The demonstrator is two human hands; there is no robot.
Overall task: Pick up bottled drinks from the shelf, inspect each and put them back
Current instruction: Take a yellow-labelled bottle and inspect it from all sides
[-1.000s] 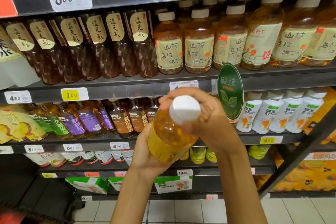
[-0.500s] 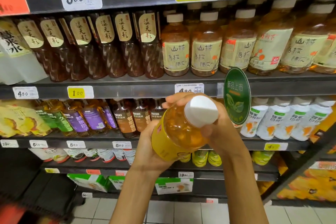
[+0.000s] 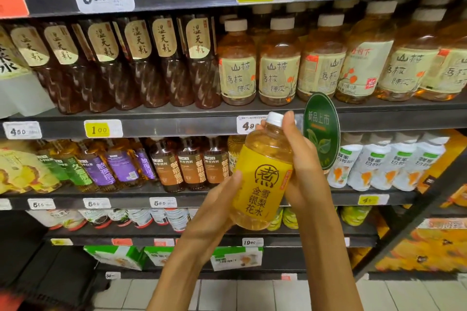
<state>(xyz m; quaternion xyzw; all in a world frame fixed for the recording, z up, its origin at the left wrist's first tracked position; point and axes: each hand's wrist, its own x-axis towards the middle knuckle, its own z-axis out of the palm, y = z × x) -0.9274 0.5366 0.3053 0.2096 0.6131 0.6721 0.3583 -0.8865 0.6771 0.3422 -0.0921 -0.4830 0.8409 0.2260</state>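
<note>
A bottle of amber drink (image 3: 260, 179) with a yellow label and a white cap stands nearly upright in front of the shelves, label facing me. My left hand (image 3: 217, 204) holds its lower part from the left, thumb on the label's edge. My right hand (image 3: 302, 159) grips its right side, fingers reaching up to the cap. Behind it, the shelf (image 3: 177, 127) row with dark brown bottles (image 3: 189, 161) shows a gap beside another yellow-labelled bottle (image 3: 233, 156).
The upper shelf carries amber bottles with cream labels (image 3: 278, 65) and dark ribbed bottles (image 3: 151, 63). A green oval sign (image 3: 321, 131) sticks out beside my right hand. White bottles (image 3: 379, 161) stand to the right. Tiled floor (image 3: 252, 295) lies below.
The bottle has swung from lying tilted with its cap towards me to nearly upright with the label facing me. Both hands kept hold of it and rose slightly.
</note>
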